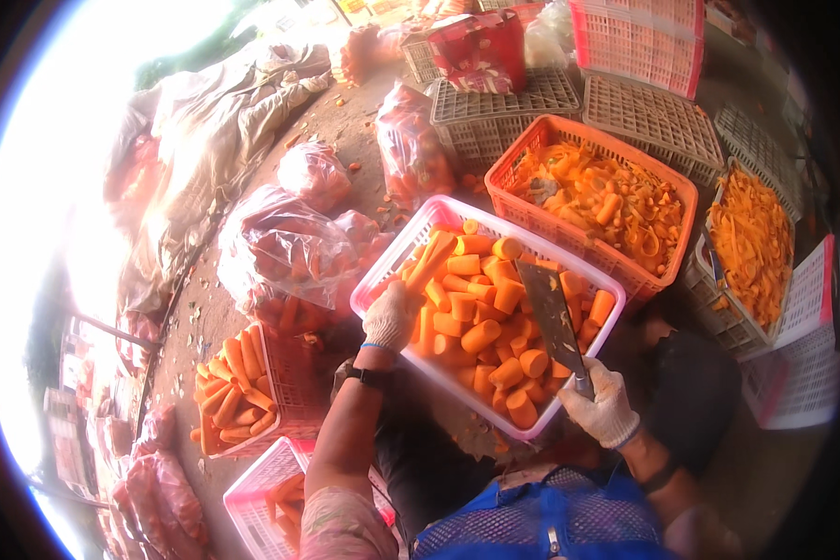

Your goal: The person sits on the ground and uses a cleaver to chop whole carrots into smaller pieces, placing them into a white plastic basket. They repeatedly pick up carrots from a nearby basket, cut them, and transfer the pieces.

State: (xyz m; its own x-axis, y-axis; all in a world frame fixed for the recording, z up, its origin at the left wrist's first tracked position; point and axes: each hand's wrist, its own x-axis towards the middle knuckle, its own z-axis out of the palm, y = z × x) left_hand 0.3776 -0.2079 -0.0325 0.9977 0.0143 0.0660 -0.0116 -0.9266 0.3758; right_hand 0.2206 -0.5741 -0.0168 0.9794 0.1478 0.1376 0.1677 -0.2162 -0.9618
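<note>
My left hand (pixel 392 318), in a white knit glove, holds a peeled carrot (pixel 430 262) over the left side of a white and pink plastic crate (pixel 455 203). Cut carrot chunks (pixel 481 336) fill much of this crate. My right hand (pixel 604 402), gloved alike, grips the handle of a cleaver (pixel 549 311). Its broad, stained blade points up and left above the chunks on the crate's right side, apart from the held carrot. The glove partly hides the handle and the lower end of the carrot.
An orange crate (pixel 507 203) of peelings and carrot bits stands beyond; another crate of peelings (pixel 749 245) is at right. Plastic bags of carrots (pixel 287 245) lie at left, above a crate of whole peeled carrots (pixel 234 392). A white and pink crate (pixel 252 497) sits lower left. Upturned crates (pixel 507 101) bear a red bag.
</note>
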